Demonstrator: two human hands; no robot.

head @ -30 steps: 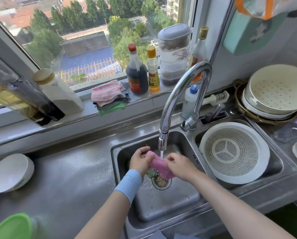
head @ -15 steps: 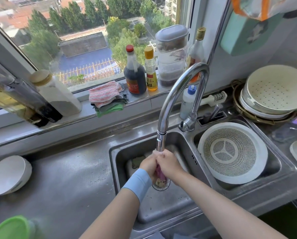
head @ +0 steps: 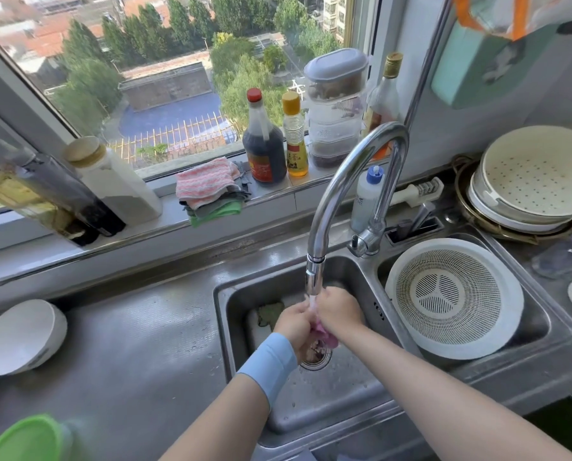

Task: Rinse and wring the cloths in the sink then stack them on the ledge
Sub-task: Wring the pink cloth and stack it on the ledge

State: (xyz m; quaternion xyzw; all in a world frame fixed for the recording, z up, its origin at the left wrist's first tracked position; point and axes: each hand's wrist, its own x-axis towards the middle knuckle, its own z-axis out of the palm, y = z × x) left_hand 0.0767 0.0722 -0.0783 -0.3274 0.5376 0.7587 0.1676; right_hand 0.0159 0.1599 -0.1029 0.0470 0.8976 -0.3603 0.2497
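Over the left sink basin (head: 231,314), my left hand (head: 292,326) and my right hand (head: 339,311) are pressed together, both gripping a bunched pink cloth (head: 326,336) under the running tap (head: 314,277). Only the cloth's lower end shows below my fingers, above the drain (head: 316,356). A greenish cloth (head: 269,314) lies in the basin behind my left hand. On the window ledge (head: 271,197) sits a stack of folded cloths (head: 208,189), pink-striped on top, grey and green beneath.
Bottles (head: 264,144) and a stacked container (head: 336,108) stand on the ledge right of the stack; more bottles (head: 111,181) stand to its left. A white colander (head: 454,297) fills the right basin. A white bowl (head: 21,337) lies on the left counter, a green lid (head: 21,440) nearby.
My hands have come together from holding the pink cloth spread between them to squeezing it bunched directly under the tap stream. They stay clasped as half a second ago.
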